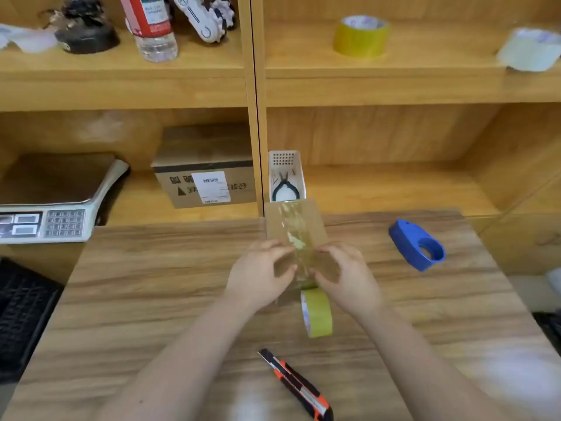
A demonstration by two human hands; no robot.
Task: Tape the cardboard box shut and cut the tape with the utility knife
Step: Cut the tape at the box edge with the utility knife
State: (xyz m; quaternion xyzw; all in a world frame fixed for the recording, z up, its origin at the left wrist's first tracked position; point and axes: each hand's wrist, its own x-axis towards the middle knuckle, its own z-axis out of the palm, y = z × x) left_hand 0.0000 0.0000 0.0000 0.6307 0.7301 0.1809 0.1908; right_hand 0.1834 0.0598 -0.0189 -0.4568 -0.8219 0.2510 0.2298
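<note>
The head view looks down on a wooden desk (151,299) where both hands rest on a small cardboard box (296,226) at its middle, its long axis running near to far. The left hand (258,276) and right hand (349,278) press flat on either side of the tape strip (299,238) along the seam, fingers half spread. The tape roll (317,312) hangs off the box's near end, strip uncut. The utility knife (299,387) lies nearer, slightly right, likely the right hand's reach. A far shelf carton (206,177) carries a barcode label, unreadable.
</note>
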